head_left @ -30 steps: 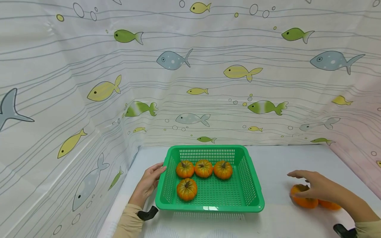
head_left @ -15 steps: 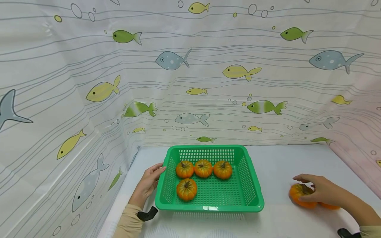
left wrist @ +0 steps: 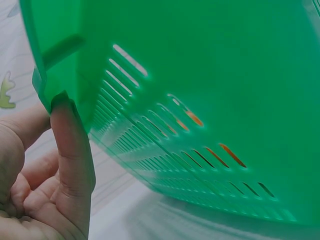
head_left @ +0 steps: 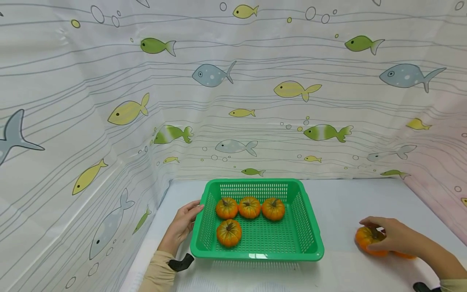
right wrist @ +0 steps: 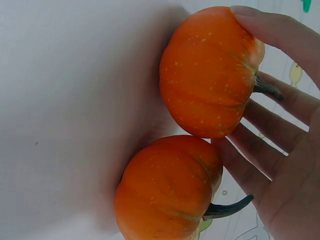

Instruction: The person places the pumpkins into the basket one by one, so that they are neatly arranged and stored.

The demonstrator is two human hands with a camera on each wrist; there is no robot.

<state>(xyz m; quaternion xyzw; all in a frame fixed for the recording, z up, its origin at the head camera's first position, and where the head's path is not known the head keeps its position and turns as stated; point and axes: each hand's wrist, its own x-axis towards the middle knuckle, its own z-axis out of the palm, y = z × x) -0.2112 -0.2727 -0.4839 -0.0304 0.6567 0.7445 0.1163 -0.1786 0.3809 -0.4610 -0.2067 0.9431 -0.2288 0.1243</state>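
A small orange pumpkin sits on the table at the right, with my right hand round it. In the right wrist view the thumb presses one side and the fingers reach behind, past its dark stem. Right beside it, under the palm, is a second pumpkin, mostly hidden by the hand in the head view. At the left my left hand grips the rim of a green plastic basket, a digit pressing just under the lip. Several pumpkins lie inside, three along the back and one in front at the left.
The basket stands mid-table on a white tabletop. A white curtain printed with fish hangs behind and along both sides. Black bands are worn on both wrists.
My right hand has settled lower over the nearer right-hand pumpkin, its thumb and fingers closing in round it. My left hand, the basket and the pumpkins in it stay in place.
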